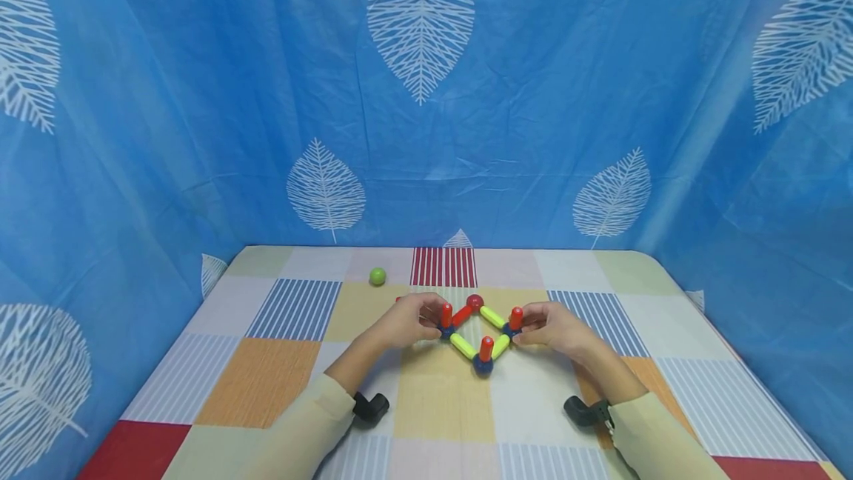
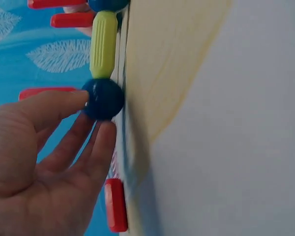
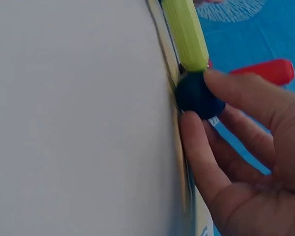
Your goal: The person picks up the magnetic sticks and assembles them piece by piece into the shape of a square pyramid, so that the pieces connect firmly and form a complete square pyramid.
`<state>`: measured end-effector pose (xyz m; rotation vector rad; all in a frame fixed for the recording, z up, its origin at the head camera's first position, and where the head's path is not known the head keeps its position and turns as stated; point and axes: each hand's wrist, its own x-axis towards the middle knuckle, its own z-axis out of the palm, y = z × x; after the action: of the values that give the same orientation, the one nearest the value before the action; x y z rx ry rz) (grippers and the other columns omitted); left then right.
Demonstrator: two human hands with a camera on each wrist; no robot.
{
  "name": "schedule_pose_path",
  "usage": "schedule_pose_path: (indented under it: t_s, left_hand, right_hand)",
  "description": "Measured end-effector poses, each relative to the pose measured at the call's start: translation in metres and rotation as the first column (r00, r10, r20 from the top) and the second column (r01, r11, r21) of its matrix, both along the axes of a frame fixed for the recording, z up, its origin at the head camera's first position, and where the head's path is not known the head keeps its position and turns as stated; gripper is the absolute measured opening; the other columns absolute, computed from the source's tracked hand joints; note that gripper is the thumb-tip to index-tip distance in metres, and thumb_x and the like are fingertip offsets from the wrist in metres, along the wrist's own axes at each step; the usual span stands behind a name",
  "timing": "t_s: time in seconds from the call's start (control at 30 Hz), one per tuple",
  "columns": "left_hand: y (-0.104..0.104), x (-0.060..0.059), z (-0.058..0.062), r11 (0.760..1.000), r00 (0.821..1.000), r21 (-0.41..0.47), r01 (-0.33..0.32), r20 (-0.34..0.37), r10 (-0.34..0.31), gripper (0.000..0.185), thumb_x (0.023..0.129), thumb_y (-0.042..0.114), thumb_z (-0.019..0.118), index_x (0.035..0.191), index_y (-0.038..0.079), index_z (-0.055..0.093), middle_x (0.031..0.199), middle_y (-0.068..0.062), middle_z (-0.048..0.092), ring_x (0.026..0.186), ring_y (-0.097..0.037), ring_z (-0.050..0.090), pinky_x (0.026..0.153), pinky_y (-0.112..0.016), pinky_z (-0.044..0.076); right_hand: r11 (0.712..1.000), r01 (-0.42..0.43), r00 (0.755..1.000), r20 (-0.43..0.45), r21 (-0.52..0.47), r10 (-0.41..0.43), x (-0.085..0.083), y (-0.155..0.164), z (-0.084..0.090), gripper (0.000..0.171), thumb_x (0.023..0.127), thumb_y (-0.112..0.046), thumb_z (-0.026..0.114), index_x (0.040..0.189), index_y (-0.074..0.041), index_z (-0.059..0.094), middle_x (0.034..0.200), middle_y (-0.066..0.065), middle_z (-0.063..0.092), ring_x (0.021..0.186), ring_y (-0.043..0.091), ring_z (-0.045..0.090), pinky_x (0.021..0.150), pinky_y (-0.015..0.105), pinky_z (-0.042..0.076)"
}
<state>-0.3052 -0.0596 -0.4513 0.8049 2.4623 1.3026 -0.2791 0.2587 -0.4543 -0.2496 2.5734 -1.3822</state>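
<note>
A diamond of rods and balls lies on the table, with a red ball [image 1: 474, 301] at its far corner and blue balls at the others. Two yellow-green rods [image 1: 463, 347] meet at the near blue ball [image 1: 483, 366]; another yellow-green rod and a red rod [image 1: 463, 315] run to the red ball. Short red rods [image 1: 487, 348] stand upright on the three blue balls. My left hand [image 1: 409, 321] pinches the left blue ball [image 2: 104, 100] between thumb and fingers. On the opposite corner, my right hand [image 1: 556, 328] holds the right blue ball [image 3: 199, 95] the same way.
A green ball [image 1: 378, 276] lies toward the far left of the table. Beyond my left hand, a loose red rod [image 2: 116, 205] is mostly hidden in the head view. The patchwork tablecloth [image 1: 266, 372] is bounded by blue leaf-print curtains [image 1: 520, 132] at the back and sides.
</note>
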Motion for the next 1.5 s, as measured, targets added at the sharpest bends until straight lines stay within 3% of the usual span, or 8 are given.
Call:
schedule_pose_path:
  t_s: [0.2, 0.4, 0.57, 0.67, 0.77, 1.0, 1.23, 1.5]
  left_hand:
    - [-0.003, -0.001, 0.004, 0.997, 0.995, -0.009, 0.082, 0.065, -0.081, 0.034, 0.089, -0.01, 0.067, 0.118, 0.008, 0.068, 0.097, -0.005, 0.07, 0.088, -0.015, 0.068, 0.079, -0.028, 0.059]
    - [0.01, -0.007, 0.006, 0.994, 0.999, -0.103, -0.026, -0.032, 0.022, 0.032, 0.097, 0.001, 0.063, 0.127, 0.01, 0.066, 0.12, -0.008, 0.069, 0.108, -0.022, 0.067, 0.093, -0.039, 0.058]
    - [0.024, -0.013, 0.005, 0.989, 0.999, -0.14, -0.046, -0.016, 0.044, 0.042, 0.099, 0.002, 0.062, 0.14, 0.009, 0.059, 0.14, -0.008, 0.062, 0.127, -0.027, 0.062, 0.106, -0.045, 0.053]
    - [0.029, -0.015, 0.005, 0.989, 1.0, -0.147, -0.018, -0.011, 0.017, 0.044, 0.098, 0.0, 0.061, 0.142, 0.007, 0.058, 0.14, -0.01, 0.063, 0.13, -0.028, 0.061, 0.109, -0.046, 0.05]
    - [0.029, -0.017, 0.005, 0.989, 1.0, -0.145, -0.002, -0.007, 0.001, 0.043, 0.097, -0.003, 0.061, 0.139, 0.005, 0.06, 0.137, -0.012, 0.065, 0.129, -0.03, 0.061, 0.11, -0.047, 0.049]
    - [0.012, -0.018, 0.001, 0.995, 0.998, -0.09, -0.051, 0.022, 0.053, 0.035, 0.095, -0.002, 0.065, 0.13, 0.003, 0.066, 0.125, -0.011, 0.07, 0.116, -0.027, 0.067, 0.1, -0.042, 0.056]
    - [-0.006, -0.012, 0.004, 0.992, 0.999, -0.112, -0.051, 0.015, 0.053, 0.028, 0.088, 0.006, 0.078, 0.116, 0.007, 0.074, 0.107, -0.005, 0.072, 0.096, -0.017, 0.066, 0.089, -0.036, 0.057]
    - [-0.008, -0.005, 0.001, 0.986, 0.997, -0.151, -0.067, 0.024, 0.072, 0.028, 0.086, 0.009, 0.082, 0.113, 0.013, 0.074, 0.11, -0.002, 0.072, 0.094, -0.014, 0.066, 0.088, -0.034, 0.058]
  right_hand:
    - [0.998, 0.0, 0.998, -0.062, 0.055, 0.004, 0.001, -0.008, 0.0, 0.035, 0.085, -0.01, 0.082, 0.114, 0.005, 0.071, 0.102, 0.013, 0.076, 0.091, 0.019, 0.071, 0.076, 0.026, 0.057]
    - [0.986, -0.013, 0.999, 0.039, 0.166, 0.007, 0.021, -0.022, 0.016, 0.027, 0.079, -0.004, 0.084, 0.102, 0.002, 0.07, 0.09, 0.008, 0.07, 0.08, 0.017, 0.063, 0.067, 0.027, 0.055]
    - [0.972, -0.145, 0.981, 0.157, 0.184, 0.116, 0.043, -0.039, 0.028, 0.035, 0.072, -0.009, 0.091, 0.092, -0.002, 0.062, 0.085, 0.006, 0.064, 0.074, 0.018, 0.058, 0.063, 0.029, 0.052]
    - [0.968, -0.159, 0.984, 0.107, 0.195, 0.14, 0.052, -0.048, 0.027, 0.044, 0.07, -0.018, 0.094, 0.089, -0.004, 0.056, 0.082, 0.005, 0.062, 0.071, 0.017, 0.057, 0.059, 0.028, 0.048]
    - [0.971, -0.097, 0.995, 0.035, 0.221, 0.091, 0.056, -0.054, 0.022, 0.05, 0.069, -0.025, 0.095, 0.087, -0.007, 0.051, 0.079, 0.003, 0.06, 0.066, 0.016, 0.057, 0.056, 0.028, 0.047]
    - [0.978, 0.017, 1.0, -0.022, 0.209, -0.013, 0.043, -0.042, 0.015, 0.042, 0.07, -0.016, 0.094, 0.097, -0.007, 0.063, 0.085, 0.003, 0.064, 0.073, 0.018, 0.059, 0.063, 0.029, 0.052]
    - [0.992, -0.06, 0.996, -0.064, 0.107, 0.067, 0.018, -0.021, 0.005, 0.03, 0.08, -0.01, 0.085, 0.106, -0.002, 0.072, 0.099, 0.009, 0.075, 0.091, 0.02, 0.071, 0.078, 0.031, 0.058]
    - [1.0, -0.011, 0.999, -0.036, 0.024, 0.012, 0.01, -0.022, 0.004, 0.03, 0.082, -0.01, 0.084, 0.109, 0.0, 0.074, 0.106, 0.014, 0.077, 0.1, 0.025, 0.072, 0.079, 0.03, 0.059]
